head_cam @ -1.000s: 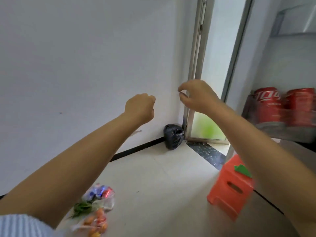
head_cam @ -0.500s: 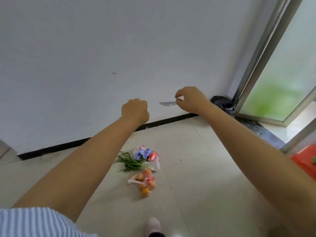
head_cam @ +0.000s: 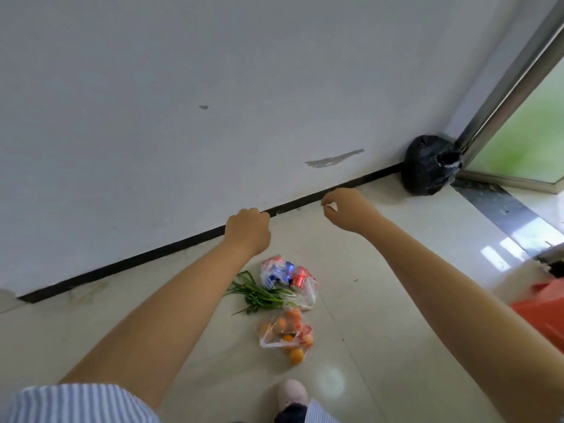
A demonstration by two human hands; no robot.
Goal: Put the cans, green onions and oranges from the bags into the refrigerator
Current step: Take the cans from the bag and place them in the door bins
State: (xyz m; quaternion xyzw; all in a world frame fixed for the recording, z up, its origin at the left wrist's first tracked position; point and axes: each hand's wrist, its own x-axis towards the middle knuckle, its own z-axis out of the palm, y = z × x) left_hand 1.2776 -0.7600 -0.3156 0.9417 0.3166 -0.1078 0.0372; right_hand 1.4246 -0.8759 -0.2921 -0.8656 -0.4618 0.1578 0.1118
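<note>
Two clear plastic bags lie on the tiled floor between my arms. The far bag holds red and blue cans [head_cam: 285, 273]. Green onions [head_cam: 259, 294] stick out to its left. The near bag holds several oranges [head_cam: 288, 332]. My left hand [head_cam: 248, 228] hangs above the floor just beyond the cans, fingers curled into a fist, holding nothing. My right hand [head_cam: 346, 209] is further right and higher, fingers loosely curled with thumb and forefinger nearly touching, also empty. The refrigerator is out of view.
A white wall with a black baseboard [head_cam: 183, 242] runs behind the bags. A tied black rubbish bag [head_cam: 427, 164] sits in the corner by a metal door frame [head_cam: 512, 77]. An orange stool [head_cam: 546, 306] is at the right edge. My shoe [head_cam: 291, 395] is at the bottom.
My view has swung left and down, away from the refrigerator door with its red cans. The bags have come to the centre of view. Both empty hands have dropped lower toward them.
</note>
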